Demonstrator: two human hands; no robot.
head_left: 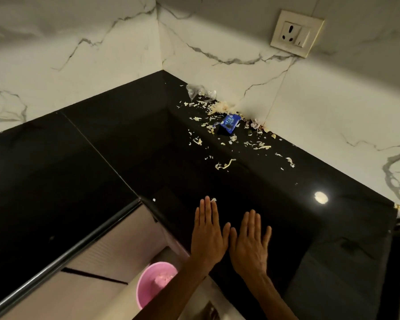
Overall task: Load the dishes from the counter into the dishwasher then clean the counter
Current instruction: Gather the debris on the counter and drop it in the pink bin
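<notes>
The black counter fills an L-shaped corner under marble walls. Pale vegetable scraps lie scattered along its back right side, thickest against the wall. A blue snack wrapper sits among them, and a crumpled clear plastic bag lies near the corner. My left hand and my right hand lie flat side by side on the counter near its front edge, fingers straight, holding nothing. One small scrap sits at my left fingertips.
A pink bucket stands on the floor below the counter edge. A metal rail runs along the cabinet front at the left. A wall socket sits high on the right wall. A bright light reflection shows on the counter.
</notes>
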